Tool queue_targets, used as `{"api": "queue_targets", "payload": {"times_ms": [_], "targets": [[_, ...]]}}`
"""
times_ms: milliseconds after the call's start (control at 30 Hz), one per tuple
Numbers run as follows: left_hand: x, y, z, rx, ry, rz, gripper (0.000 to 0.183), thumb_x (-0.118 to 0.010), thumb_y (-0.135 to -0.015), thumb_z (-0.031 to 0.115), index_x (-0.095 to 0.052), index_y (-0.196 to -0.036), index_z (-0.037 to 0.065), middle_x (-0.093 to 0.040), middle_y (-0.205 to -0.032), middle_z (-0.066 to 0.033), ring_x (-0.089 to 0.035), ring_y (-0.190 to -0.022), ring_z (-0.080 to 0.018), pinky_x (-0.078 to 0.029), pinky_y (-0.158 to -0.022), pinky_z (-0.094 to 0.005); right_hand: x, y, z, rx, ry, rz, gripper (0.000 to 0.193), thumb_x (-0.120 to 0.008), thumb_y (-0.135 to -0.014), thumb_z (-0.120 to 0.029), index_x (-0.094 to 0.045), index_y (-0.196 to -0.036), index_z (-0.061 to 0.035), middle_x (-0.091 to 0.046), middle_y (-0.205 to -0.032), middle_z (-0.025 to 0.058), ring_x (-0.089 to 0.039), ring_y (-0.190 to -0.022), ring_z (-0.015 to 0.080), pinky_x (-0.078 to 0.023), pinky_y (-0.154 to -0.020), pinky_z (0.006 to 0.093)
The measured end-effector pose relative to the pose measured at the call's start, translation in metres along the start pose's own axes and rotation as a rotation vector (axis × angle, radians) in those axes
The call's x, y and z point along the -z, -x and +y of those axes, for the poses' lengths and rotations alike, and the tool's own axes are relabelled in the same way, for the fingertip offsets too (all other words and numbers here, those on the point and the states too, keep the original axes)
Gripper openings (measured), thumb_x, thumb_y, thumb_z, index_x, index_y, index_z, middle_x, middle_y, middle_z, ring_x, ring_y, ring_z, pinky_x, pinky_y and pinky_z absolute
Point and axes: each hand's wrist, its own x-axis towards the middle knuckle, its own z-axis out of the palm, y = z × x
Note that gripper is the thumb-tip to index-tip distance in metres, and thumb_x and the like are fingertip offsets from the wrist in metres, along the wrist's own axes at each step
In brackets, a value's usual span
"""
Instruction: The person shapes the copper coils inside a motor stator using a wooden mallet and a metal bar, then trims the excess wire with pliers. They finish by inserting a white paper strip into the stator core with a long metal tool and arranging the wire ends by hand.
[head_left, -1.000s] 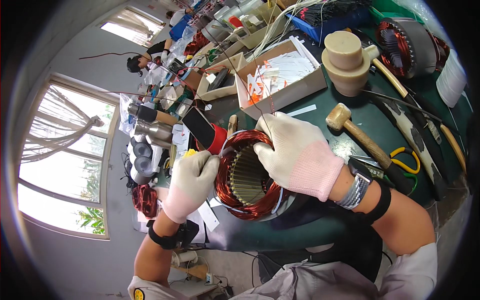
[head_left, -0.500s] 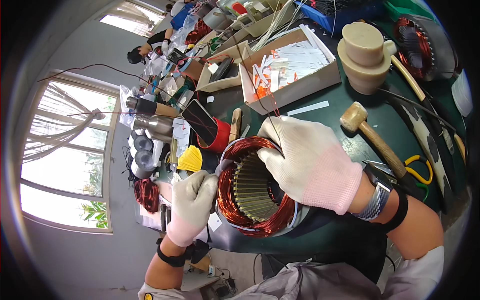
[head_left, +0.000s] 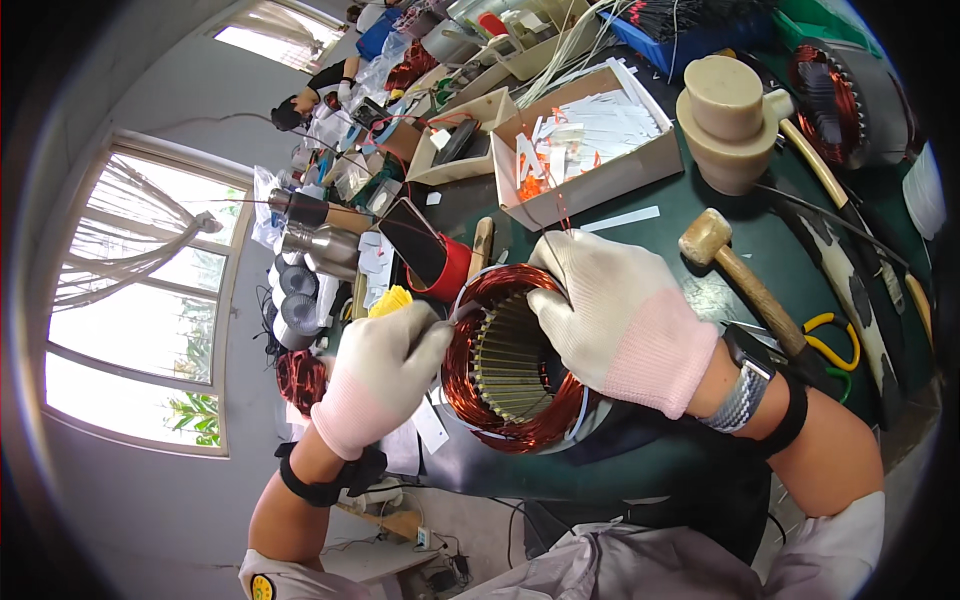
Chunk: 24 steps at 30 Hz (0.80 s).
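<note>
A motor stator (head_left: 463,390) with red-brown copper windings and a slotted core stands at the front edge of the bench, its open end facing me. My left hand (head_left: 380,365), in a white glove with pink cuff, is pinched closed at the upper left of the winding ring. A pale bit like tubing shows beside its fingertips; what they grip is hidden. My right hand (head_left: 615,320), gloved alike, closes thumb against fingers at the ring's upper right. Thin copper wire (head_left: 563,210) rises from that grip. White cord (head_left: 580,415) loops around the windings.
Right of my hands lie a mallet (head_left: 735,265) and yellow-handled pliers (head_left: 835,340). Beyond stand a cream stepped block (head_left: 725,120), another stator (head_left: 830,105) and a box (head_left: 590,205) of paper strips. A phone (head_left: 412,235) leans in a red holder (head_left: 455,270). A person (head_left: 310,100) works far left.
My left hand has moved up and right along the winding ring, and its forearm has swung outward. My right hand keeps its grip. The stator sits slightly higher in view.
</note>
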Motion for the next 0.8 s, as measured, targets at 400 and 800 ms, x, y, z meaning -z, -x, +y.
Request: {"api": "queue_targets", "payload": {"times_ms": [400,800], "targets": [[-0.011,0.013,-0.010,-0.108,0.041,0.158,0.009,-0.067,-0.094,0.004,-0.067,-0.101,-0.001,-0.067,-0.075,-0.0165,-0.067,-0.063,-0.0233,-0.053,-0.064,-0.0332,-0.003,-0.001,0.002,-0.011,-0.045,-0.007,0.016,-0.066,-0.095,-0.014,-0.063,-0.103,-0.0001,-0.066,-0.094,0.0230,-0.067,-0.092,0.0452,-0.053,-0.081,0.0510],[-0.005,-0.011,-0.001,-0.277,-0.009,0.092,0.017,-0.056,-0.095,-0.007,-0.064,-0.111,-0.005,-0.067,-0.087,-0.0146,-0.063,-0.076,-0.0162,-0.054,-0.076,-0.0307,-0.003,-0.003,0.002,0.027,0.031,0.000,0.022,-0.064,-0.095,-0.016,-0.062,-0.110,0.0005,-0.067,-0.094,0.0213,-0.071,-0.088,0.0395,-0.058,-0.080,0.0480]]}}
